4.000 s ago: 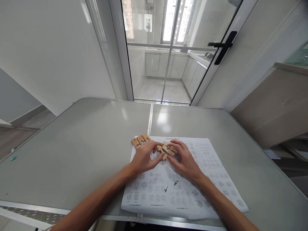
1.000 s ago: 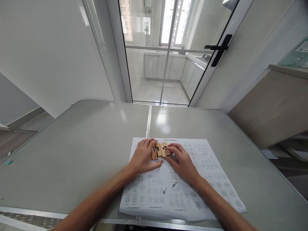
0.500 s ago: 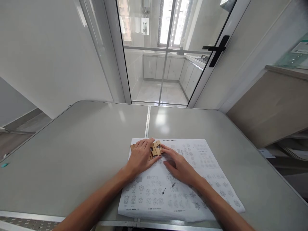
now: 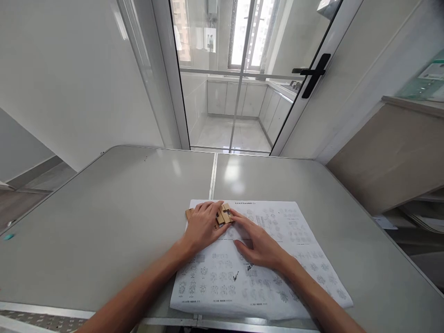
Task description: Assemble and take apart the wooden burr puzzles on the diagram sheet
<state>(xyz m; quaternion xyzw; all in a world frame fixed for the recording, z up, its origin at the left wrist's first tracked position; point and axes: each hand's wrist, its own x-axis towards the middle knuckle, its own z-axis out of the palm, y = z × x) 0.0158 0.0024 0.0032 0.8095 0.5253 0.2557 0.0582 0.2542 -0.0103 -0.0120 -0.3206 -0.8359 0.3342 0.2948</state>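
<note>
My left hand (image 4: 204, 227) lies over a row of light wooden puzzle pieces (image 4: 225, 214), with its fingers across the top and its thumb along the near side. The pieces are notched blocks pressed side by side, and one near the thumb bears a dark "2". Another wooden end pokes out on the far left of that hand; the middle of the row is hidden under the palm. The fingertips of my right hand (image 4: 258, 241) touch the right end of the row, while its thumb stays apart. Beneath everything is a printed paper sheet (image 4: 225, 273) with small line diagrams.
The grey table (image 4: 104, 231) has a metal seam down its middle. A small teal object (image 4: 9, 236) lies at its left edge. Beyond the far edge is a glass door with a black handle (image 4: 314, 74). Wooden shelving (image 4: 391, 148) stands on the right.
The wooden end beyond my left hand sticks out slightly farther to the left. Both hands keep nearly the same place, and the right thumb has shifted a little.
</note>
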